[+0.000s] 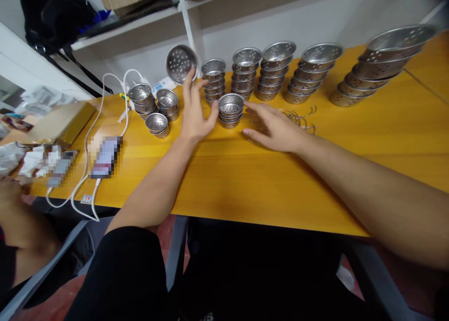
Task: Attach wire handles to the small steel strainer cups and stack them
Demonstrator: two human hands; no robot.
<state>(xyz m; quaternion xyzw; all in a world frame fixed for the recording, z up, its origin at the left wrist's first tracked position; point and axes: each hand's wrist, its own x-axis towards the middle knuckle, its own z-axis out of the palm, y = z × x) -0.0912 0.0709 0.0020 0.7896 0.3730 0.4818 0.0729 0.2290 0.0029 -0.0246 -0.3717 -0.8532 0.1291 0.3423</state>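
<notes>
A short stack of perforated metal cups stands upright on the table between my two hands. On its left is my left hand, fingers stretched up and the thumb close to the stack's side. Its fingertips overlap a tilted perforated cup behind; whether they touch it I cannot tell. My right hand is on the other side, fingers extended and thumb apart, with the index fingertip at the stack's rim. Thin curved metal wires lie beside and partly behind my right hand.
Taller cup stacks stand in a row behind, up to a wide leaning stack at right. Smaller cup stacks are at left. White cables run to two phones. A shelf borders the table. Another person's arm is at left.
</notes>
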